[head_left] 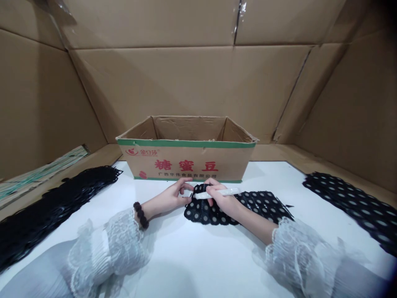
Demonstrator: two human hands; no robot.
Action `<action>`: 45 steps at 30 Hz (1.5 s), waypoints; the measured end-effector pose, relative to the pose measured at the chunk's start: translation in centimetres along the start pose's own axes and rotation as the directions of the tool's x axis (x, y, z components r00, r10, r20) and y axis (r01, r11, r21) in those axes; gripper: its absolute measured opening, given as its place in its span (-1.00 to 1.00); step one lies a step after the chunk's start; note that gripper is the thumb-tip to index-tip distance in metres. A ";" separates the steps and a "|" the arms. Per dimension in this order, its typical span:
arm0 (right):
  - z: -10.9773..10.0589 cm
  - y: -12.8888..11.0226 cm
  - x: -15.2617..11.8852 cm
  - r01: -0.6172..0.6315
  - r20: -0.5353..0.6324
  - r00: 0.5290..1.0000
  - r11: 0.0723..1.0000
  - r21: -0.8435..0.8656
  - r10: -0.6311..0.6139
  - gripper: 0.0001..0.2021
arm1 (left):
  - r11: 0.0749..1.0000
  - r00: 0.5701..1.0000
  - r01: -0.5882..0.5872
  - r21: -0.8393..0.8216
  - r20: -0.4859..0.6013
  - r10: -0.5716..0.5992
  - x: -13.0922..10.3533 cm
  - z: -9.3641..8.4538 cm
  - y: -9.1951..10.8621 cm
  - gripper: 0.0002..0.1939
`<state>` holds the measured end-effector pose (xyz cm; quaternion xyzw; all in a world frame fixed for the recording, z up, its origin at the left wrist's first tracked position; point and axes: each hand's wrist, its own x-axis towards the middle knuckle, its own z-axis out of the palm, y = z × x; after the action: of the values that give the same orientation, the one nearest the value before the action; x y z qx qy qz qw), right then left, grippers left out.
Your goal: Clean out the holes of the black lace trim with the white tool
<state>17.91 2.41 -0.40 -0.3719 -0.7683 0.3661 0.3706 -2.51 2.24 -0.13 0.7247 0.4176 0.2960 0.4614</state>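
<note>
Between the thumb and fingers of the right hand (228,203) I have a slim white pen-like tool (228,192), gripped towards its front, its tip pointing left over the black sheet (201,216); whether the tip touches, I can't tell. I judge the tool light and stiff, with a smooth barrel that may roll if pinched loosely, so I favour holding it low, close to the tip.

At the sheet's left end is the left hand (173,196), thumb and fingers bent around a gap; I can't tell from here whether they pinch the edge or only rest against it. Under the right hand, the sheet lies on the white table (173,260), set with rows of pale discs. I expect it to be light and limp, likely to sag or bunch if lifted by one corner, so I'd take it flat by its edge, with two fingers spread beneath.

Just behind stands an open cardboard box (186,163). Further out, a dark heap (58,203) lies to the left and another disc-covered piece (350,203) to the right, both well apart from the hands.
</note>
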 end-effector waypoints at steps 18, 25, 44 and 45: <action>0.4 -0.3 0.1 -0.033 -0.083 0.996 0.988 -0.153 0.021 -0.51 | 0.968 0.996 0.019 -0.251 -0.077 -0.040 0.4 0.4 -0.5 -0.45; 1.4 -0.4 0.6 -0.142 -0.132 0.985 0.950 -0.278 0.109 -0.55 | 0.973 0.990 0.041 -0.228 -0.120 -0.070 0.5 0.6 0.2 -0.50; -0.3 -0.3 0.5 -0.117 0.055 0.990 0.977 -0.180 0.129 -0.47 | 0.899 0.979 0.082 -0.429 -0.135 -0.154 0.6 -0.2 -0.5 -0.45; -0.2 -0.3 0.5 -0.135 0.044 0.988 0.970 -0.204 0.147 -0.50 | 0.904 0.983 0.079 -0.420 -0.116 -0.140 0.5 -0.3 -0.6 -0.45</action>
<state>17.76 2.72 0.07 -0.4502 -0.7835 0.3230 0.2814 -2.74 2.97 -0.53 0.5627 0.4175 0.4027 0.5890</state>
